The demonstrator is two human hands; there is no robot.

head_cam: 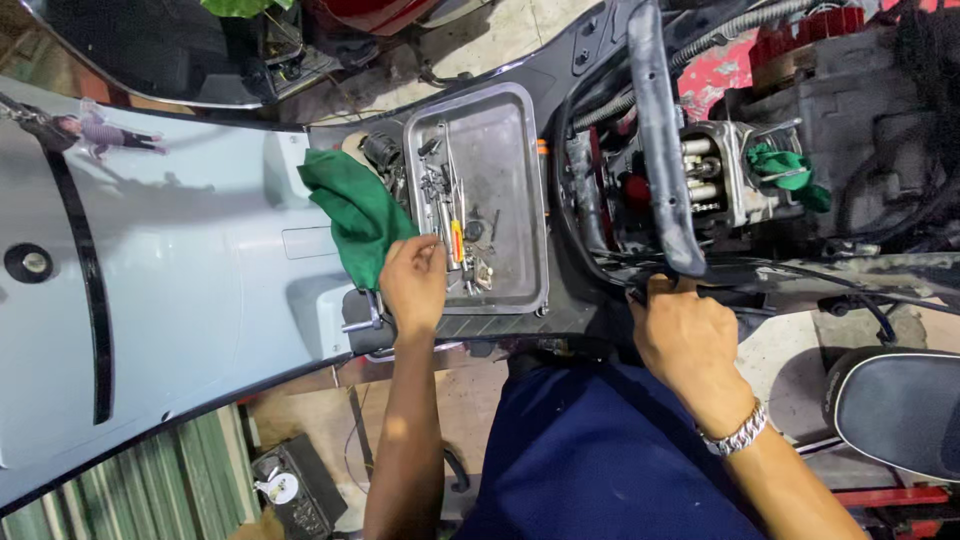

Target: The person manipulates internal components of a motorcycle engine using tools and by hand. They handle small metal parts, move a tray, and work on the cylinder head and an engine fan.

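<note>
Seen from above, a person in dark blue trousers (pixel 590 450) leans over a partly stripped scooter. Left hand (pixel 414 283) reaches into a shallow metal tray (pixel 520 120) that sits on the scooter's dark floorboard. Its fingers are curled down at the tray's near left corner, over a cluster of small tools (pixel 450 215), among them a screwdriver (pixel 457 240) with an orange and yellow handle. Whether the fingers actually pinch one of the tools cannot be told, since the hand hides its own fingertips. Just left of that hand, a green rag (pixel 355 210) lies draped over the tray's edge and the pale grey body panel (pixel 180 260).

Right hand (pixel 688 335), with a silver bracelet (pixel 735 435) on the wrist, is closed in a fist around the lower end of a black frame bar (pixel 660 140), which runs up and away past the exposed engine (pixel 700 180). A second green rag (pixel 785 170) is stuffed into the engine on the far right.

A black seat (pixel 900 410) shows at the lower right, and a small dark box (pixel 295 490) rests on the floor below the left forearm
</note>
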